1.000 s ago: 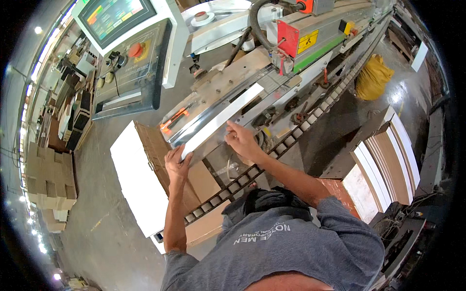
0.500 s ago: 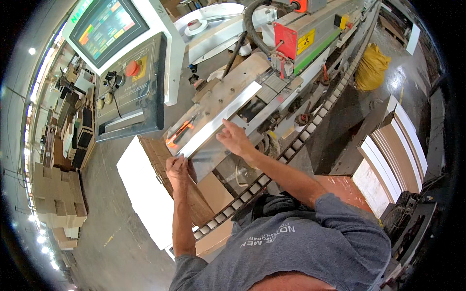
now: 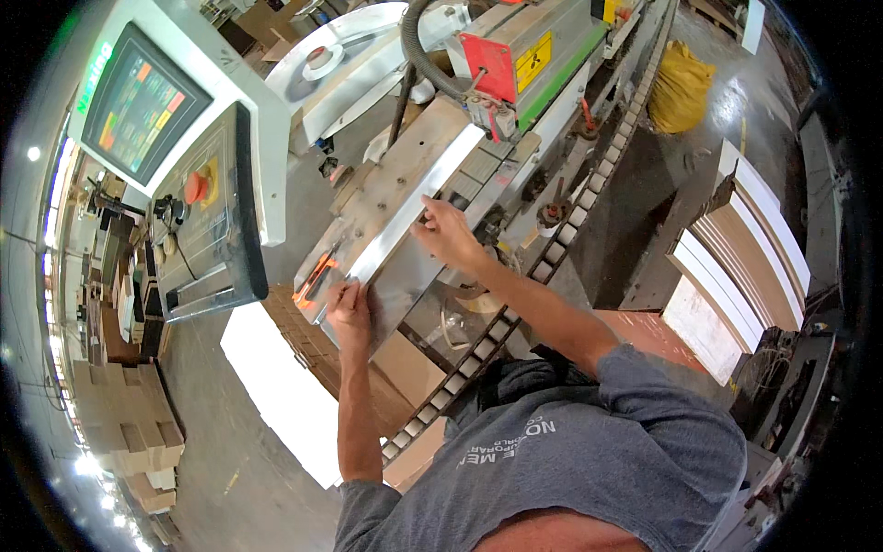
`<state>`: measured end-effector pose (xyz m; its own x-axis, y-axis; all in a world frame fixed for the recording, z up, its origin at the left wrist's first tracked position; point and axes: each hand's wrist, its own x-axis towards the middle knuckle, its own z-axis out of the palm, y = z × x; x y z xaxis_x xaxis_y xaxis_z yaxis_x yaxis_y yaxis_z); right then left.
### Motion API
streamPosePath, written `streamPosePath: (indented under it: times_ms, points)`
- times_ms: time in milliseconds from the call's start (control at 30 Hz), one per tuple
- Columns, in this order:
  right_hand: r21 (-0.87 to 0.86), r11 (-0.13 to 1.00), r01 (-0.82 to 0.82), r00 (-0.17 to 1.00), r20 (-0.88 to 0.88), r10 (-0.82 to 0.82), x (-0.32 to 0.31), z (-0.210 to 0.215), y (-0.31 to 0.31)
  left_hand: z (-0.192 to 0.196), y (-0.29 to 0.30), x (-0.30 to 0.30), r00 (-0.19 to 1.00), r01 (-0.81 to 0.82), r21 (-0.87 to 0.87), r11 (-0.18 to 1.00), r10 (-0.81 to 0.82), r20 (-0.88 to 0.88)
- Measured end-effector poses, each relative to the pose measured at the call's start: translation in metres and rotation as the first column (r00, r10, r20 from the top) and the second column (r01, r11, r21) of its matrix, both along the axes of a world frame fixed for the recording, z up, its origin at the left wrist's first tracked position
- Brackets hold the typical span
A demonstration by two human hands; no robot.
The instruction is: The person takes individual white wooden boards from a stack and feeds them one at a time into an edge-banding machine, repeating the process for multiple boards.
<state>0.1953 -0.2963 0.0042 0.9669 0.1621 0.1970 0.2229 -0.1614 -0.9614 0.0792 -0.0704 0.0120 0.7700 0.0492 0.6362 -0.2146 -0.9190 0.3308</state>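
Observation:
A long, narrow white board point(image 3: 420, 199) lies along the bed of a machine, its far end close beneath the machine's head. At its near end, my left hand point(image 3: 349, 311) is closed with the fingertips pinching the board. Farther along, my right hand point(image 3: 449, 234) has its fingers bent and drawn together at the board's right edge; the thumb side partly hides the contact. An orange utility knife point(image 3: 316, 280) rests on the metal bed point(image 3: 386, 178), just left of my left hand.
A control panel with a screen point(image 3: 138, 101) and red button point(image 3: 196, 188) stands at left. The machine head with its red plate point(image 3: 487, 66) is ahead. A roller track point(image 3: 501, 329) runs diagonally before me. White-edged boards point(image 3: 727, 262) are stacked at right, near a yellow sack point(image 3: 681, 87).
The white board has slid forward along the bed, nearer the machine's head. Both hands moved with it, the left coming alongside the knife. My right index finger has curled in. The whole view shifted.

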Motion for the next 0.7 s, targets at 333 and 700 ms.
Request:
streamPosePath:
  times_ms: [333, 700]
  points:
    - [0.099, 0.988, -0.116, 0.992, -0.043, 0.121, 0.022, 0.033, -0.078, -0.022, -0.055, 0.069, 0.988, 0.061, -0.010, 0.998, -0.062, -0.143]
    - [-0.438, 0.791, 0.428, 0.899, 0.117, -0.422, -0.152, -0.018, -0.320, -0.024, -0.126, 0.158, 0.980, 0.192, -0.013, 0.981, -0.192, -0.058]
